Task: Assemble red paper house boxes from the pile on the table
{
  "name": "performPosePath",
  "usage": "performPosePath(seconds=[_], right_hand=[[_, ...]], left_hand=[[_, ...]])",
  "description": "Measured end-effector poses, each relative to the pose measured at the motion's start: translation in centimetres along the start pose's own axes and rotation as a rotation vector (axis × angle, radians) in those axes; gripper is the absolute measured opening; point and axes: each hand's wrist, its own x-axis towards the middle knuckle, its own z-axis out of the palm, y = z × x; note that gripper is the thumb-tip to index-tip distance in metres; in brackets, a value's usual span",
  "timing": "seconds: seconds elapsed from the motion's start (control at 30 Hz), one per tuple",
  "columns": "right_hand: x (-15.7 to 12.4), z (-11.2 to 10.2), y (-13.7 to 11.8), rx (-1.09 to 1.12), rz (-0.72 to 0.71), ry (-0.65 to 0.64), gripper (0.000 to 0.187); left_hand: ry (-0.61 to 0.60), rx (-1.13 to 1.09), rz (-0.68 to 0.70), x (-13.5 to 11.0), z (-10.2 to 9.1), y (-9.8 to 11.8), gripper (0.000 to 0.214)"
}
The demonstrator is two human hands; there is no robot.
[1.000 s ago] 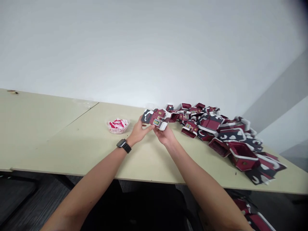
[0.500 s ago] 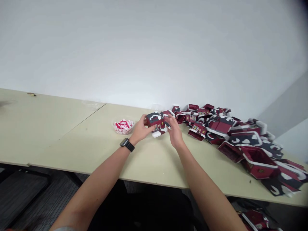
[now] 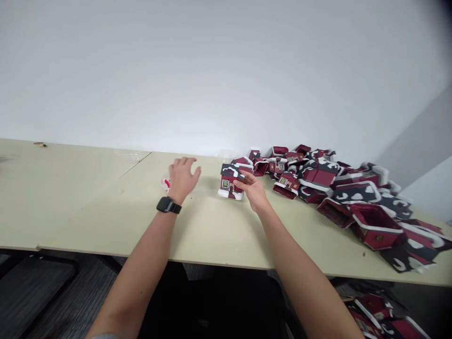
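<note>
A small red paper house box (image 3: 230, 181) with a dark snowy roof stands upright on the beige table (image 3: 106, 207). My right hand (image 3: 252, 190) grips its right side with fingers closed on it. My left hand (image 3: 181, 178), with a black watch on the wrist, hovers open with fingers spread above a clear dish of red-and-white candies (image 3: 165, 183), which it mostly hides.
A large pile of flat and part-folded red and black house boxes (image 3: 339, 193) spreads along the table's right side up to the white wall. More boxes (image 3: 374, 313) lie on the floor at lower right. A black chair (image 3: 31, 282) sits at lower left.
My left hand let go of the house box and moved left over the candy dish. The box now stands on the table, held by my right hand alone.
</note>
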Motion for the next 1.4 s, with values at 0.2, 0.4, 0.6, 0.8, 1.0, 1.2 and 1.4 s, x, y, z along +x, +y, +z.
performPosePath(seconds=[0.2, 0.4, 0.6, 0.8, 1.0, 1.2, 1.4], right_hand=[[0.5, 0.1, 0.9, -0.005, -0.017, 0.108, 0.073], [0.8, -0.4, 0.9, 0.032, -0.021, 0.163, 0.074], [0.7, -0.2, 0.9, 0.025, -0.02, 0.144, 0.072], [0.2, 0.5, 0.9, 0.017, 0.02, 0.131, 0.07], [-0.3, 1.5, 1.3, 0.031, 0.021, 0.05, 0.069], [-0.5, 2.2, 1.6, 0.037, 0.094, 0.065, 0.071], [-0.9, 2.7, 1.1, 0.117, 0.163, 0.086, 0.068]], left_hand=[[-0.289, 0.496, -0.241, 0.4, -2.2, -2.7, 0.029], [-0.269, 0.467, -0.242, 0.3, -2.2, -2.3, 0.016], [-0.142, 0.089, -0.22, 0.9, -2.4, -1.6, 0.008], [-0.126, -0.21, 0.095, -0.2, -0.2, 1.5, 0.013], [-0.125, -0.106, 0.362, -1.8, 2.1, 3.5, 0.014], [-0.094, -0.113, 0.44, -2.0, 3.0, 3.3, 0.007], [-0.086, -0.166, 0.445, -2.1, 3.4, 3.0, 0.011]])
